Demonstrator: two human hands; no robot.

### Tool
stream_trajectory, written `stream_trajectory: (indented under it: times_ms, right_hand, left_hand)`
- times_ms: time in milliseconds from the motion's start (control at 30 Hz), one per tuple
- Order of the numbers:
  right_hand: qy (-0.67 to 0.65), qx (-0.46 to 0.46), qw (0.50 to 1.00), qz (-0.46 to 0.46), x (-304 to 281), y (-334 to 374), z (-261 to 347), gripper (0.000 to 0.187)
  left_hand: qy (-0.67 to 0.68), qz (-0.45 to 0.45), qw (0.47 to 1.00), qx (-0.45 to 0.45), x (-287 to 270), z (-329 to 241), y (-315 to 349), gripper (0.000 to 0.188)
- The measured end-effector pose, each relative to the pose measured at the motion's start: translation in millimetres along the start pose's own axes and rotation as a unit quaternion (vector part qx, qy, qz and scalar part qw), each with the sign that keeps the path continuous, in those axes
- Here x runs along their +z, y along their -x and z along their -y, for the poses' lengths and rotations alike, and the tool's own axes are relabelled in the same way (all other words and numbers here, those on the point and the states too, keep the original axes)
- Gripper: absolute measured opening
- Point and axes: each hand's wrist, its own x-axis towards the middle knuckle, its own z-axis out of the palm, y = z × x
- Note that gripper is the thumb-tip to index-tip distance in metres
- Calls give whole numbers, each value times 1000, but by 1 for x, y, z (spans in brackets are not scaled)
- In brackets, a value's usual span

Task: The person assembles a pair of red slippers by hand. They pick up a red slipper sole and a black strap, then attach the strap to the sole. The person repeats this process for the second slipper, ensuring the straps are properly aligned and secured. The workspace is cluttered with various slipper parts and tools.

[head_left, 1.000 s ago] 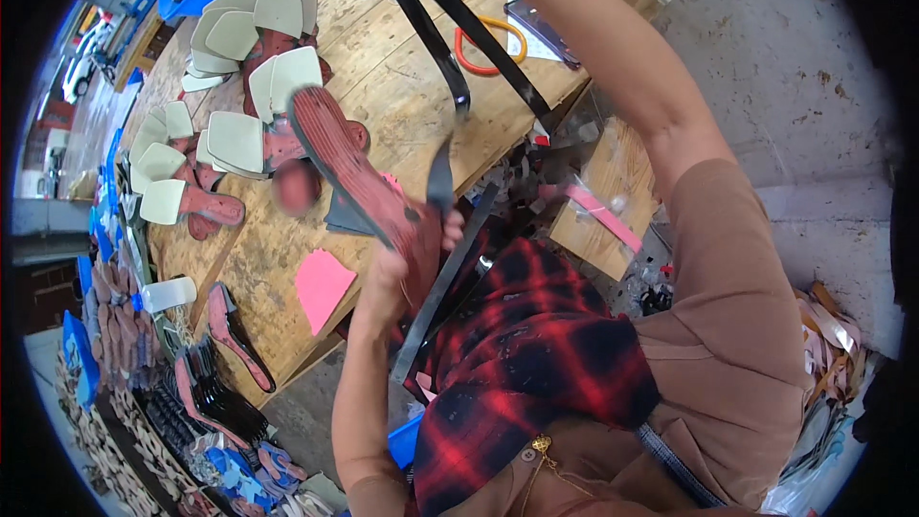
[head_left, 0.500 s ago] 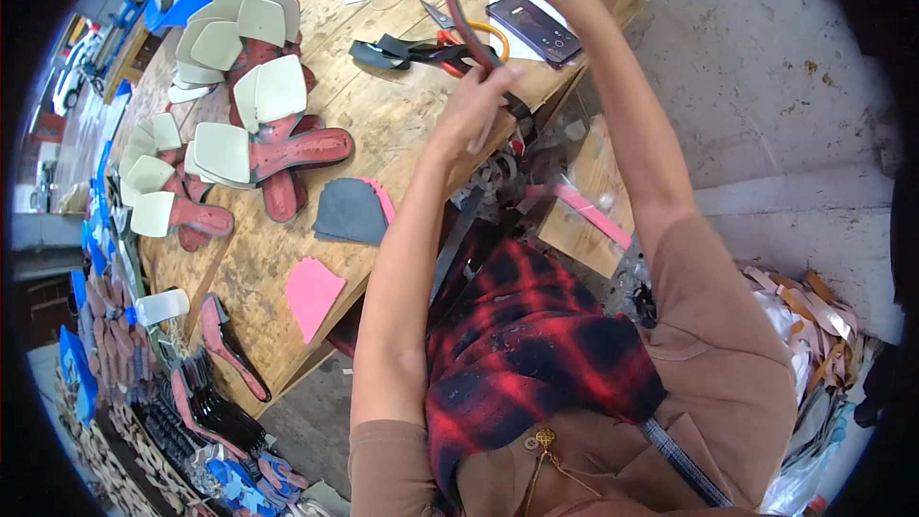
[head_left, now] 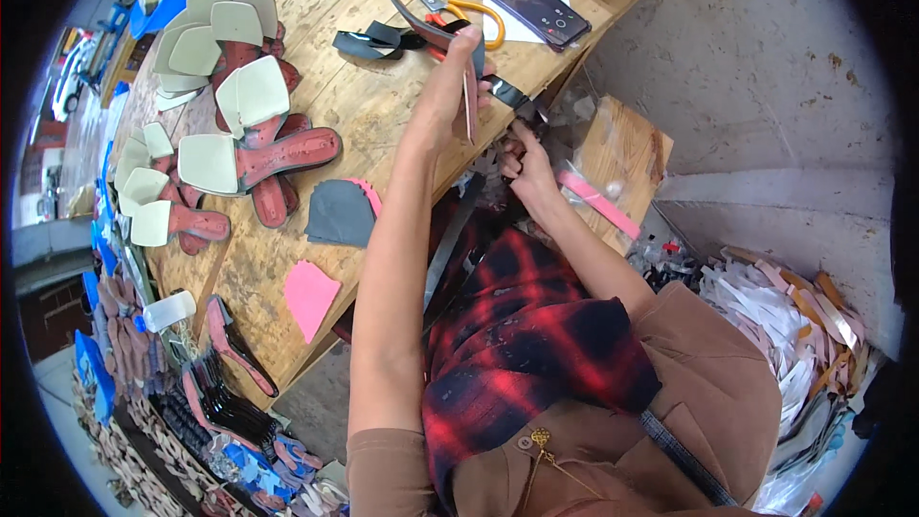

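My left hand [head_left: 448,96] is closed around a narrow shoe insole [head_left: 414,17], seen edge-on, dark along its side with a reddish underside. A black strip [head_left: 507,92] sticks out beside those fingers toward the table edge. Below that strip, just off the table edge, is my right hand [head_left: 529,170]. Its index finger is stretched out while the other fingers curl loosely; nothing shows in it. Orange-handled scissors [head_left: 469,14] lie beyond my left hand, beside black looped strips [head_left: 375,41]. A phone [head_left: 534,8] rests on white paper to the right.
Red insoles with pale toe pieces [head_left: 212,163] are piled at the table's left. Grey cut pieces [head_left: 337,214] and a pink piece [head_left: 311,297] lie near the front edge. A white bottle [head_left: 170,310] stands at the left corner. A wooden board [head_left: 622,148] is below the right edge.
My right hand has come down from the far side of the table to below its right edge. My left hand still grips the insole, and the whole view has shifted slightly.
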Motion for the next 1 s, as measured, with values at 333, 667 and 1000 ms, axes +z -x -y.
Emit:
stream_trajectory:
  times_ms: [333, 667, 1000]
  right_hand:
    - [49, -107, 993, 8, -10, 9, 41, 21]
    - [692, -366, 622, 20, -117, -3, 73, 22]
    - [798, -264, 470, -270, -208, 70, 221, 32]
  left_hand:
    - [1, -1, 1000, 6, -7, 1, -3, 91]
    - [-8, 6, 1000, 4, -2, 1, -7, 90]
    - [33, 12, 999, -18, -7, -4, -2, 86]
